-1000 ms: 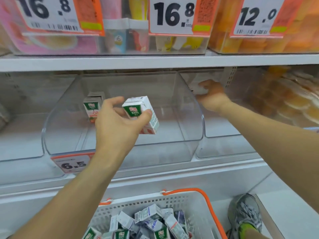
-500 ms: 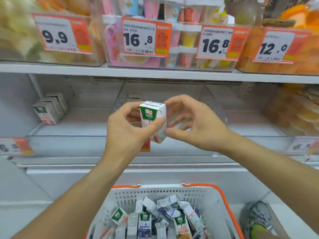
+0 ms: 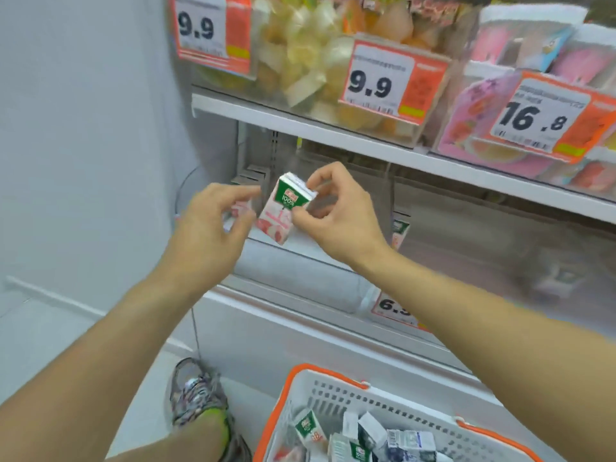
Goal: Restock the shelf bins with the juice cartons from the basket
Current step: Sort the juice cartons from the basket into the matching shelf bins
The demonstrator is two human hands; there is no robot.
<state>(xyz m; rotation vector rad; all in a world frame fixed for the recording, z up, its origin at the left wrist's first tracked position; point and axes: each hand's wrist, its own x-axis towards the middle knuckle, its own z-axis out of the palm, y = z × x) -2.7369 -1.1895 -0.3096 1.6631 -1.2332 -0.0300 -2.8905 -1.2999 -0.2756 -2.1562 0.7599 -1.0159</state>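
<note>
The right hand (image 3: 336, 211) pinches a carton (image 3: 283, 208) between thumb and fingers, tilted, in front of the lower shelf (image 3: 300, 248). The left hand (image 3: 210, 225) is just beside it with fingers loosely apart; whether a fingertip touches the carton cannot be told through the blur. A few cartons already stand at the back of the shelf bins, one (image 3: 400, 231) to the right of the hands. The basket (image 3: 333, 391) below holds many more, so restocking looks barely begun: this carton is not yet placed and most remain.
</note>
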